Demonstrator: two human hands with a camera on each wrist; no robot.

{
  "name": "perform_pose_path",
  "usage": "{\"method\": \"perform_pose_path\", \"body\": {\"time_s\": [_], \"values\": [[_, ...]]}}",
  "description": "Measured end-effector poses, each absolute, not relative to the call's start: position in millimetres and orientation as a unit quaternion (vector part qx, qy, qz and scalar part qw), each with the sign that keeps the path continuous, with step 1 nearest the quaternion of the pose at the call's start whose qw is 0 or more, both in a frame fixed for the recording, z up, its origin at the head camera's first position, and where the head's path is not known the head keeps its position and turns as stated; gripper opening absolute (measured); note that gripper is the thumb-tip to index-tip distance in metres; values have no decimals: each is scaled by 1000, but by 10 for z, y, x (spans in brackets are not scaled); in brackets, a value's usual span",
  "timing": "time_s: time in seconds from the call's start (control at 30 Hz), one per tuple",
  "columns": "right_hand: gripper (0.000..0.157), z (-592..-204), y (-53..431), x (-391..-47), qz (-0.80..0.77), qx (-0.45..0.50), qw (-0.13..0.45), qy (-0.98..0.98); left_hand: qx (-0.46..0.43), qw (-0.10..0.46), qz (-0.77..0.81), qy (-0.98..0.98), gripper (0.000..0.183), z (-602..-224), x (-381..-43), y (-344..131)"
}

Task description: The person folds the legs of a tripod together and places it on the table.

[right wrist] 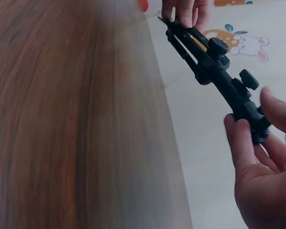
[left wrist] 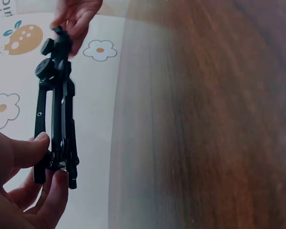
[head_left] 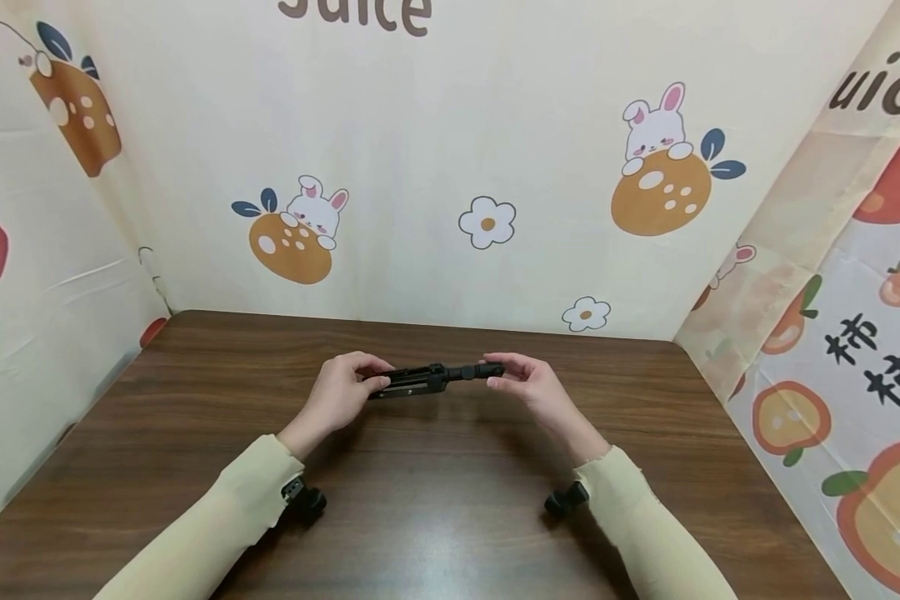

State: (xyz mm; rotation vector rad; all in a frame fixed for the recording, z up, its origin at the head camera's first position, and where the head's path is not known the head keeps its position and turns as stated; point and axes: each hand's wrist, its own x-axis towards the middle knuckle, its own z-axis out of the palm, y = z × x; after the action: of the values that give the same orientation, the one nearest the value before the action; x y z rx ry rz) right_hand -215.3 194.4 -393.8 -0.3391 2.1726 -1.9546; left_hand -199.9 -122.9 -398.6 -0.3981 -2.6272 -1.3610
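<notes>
A small black tripod (head_left: 427,380), its legs folded together, is held lengthwise above the table between both hands. My left hand (head_left: 345,385) grips the leg end, thumb on one side and fingers on the other; the left wrist view shows the leg tips (left wrist: 72,181) poking out past the fingers. At the opposite end, my right hand (head_left: 528,385) holds the head of the tripod between thumb and fingers. Two knobs, a round one (right wrist: 218,46) and a smaller one (right wrist: 249,79), stick out from its side in the right wrist view.
Beneath the hands lies a dark brown wooden table (head_left: 435,500). Behind it hangs a pale curtain (head_left: 420,125) printed with rabbits, fruit and flowers, and similar printed cloth (head_left: 832,375) closes off the sides. Each wrist carries a black camera mount (head_left: 303,498).
</notes>
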Motion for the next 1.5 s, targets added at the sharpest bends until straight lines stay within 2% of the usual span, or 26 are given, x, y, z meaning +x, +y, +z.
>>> {"method": "perform_pose_path", "body": {"time_s": [0.3,0.73,1.5], "values": [[37,-4062,2014,-2240,-589,-100,107,795,-136,51,-466,-873,15,-4104,-2089,-1240],[39,-4203,2063,-2282,-528,-78,130,836,-152,24,-463,-873,17,-4124,-2090,-1195],[45,-4231,2105,-2251,-575,-97,142,800,-147,2,-438,-887,22,-4171,-2085,-1248]]}}
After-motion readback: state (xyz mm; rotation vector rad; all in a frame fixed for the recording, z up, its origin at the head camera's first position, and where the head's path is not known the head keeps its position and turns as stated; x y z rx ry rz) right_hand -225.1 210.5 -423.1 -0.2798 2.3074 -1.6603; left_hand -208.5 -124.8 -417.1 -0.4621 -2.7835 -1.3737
